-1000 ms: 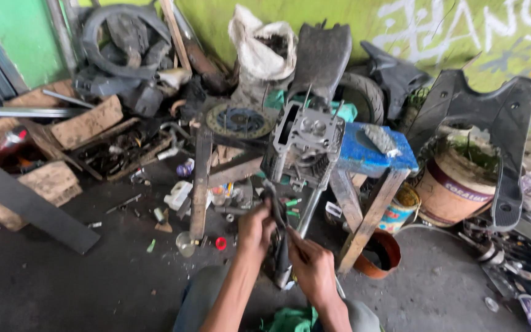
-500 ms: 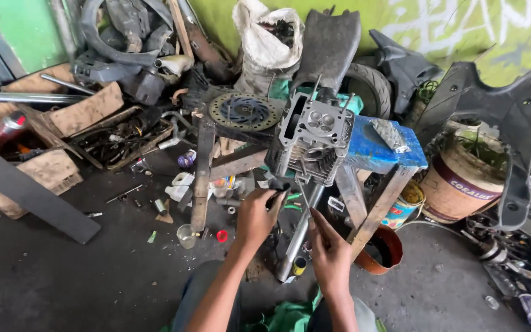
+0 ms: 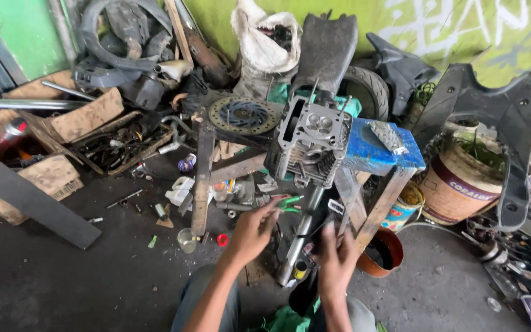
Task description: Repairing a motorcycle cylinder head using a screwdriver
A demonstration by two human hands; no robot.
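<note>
Gripping green-handled tool (image 3: 287, 203), tip hidden.

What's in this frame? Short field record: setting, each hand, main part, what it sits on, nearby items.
setting: cluttered workshop floor, green wall behind
left hand: fingertips on a green-handled tool; full grip unclear
right hand: low beside a grey metal tube; what it grips is hidden
main part: grey engine cylinder head, studs sticking up
support: blue-topped wooden stool, head at its left edge
nearby: brake disc, white sack, tyre, paint bucket, small clear cup
</note>
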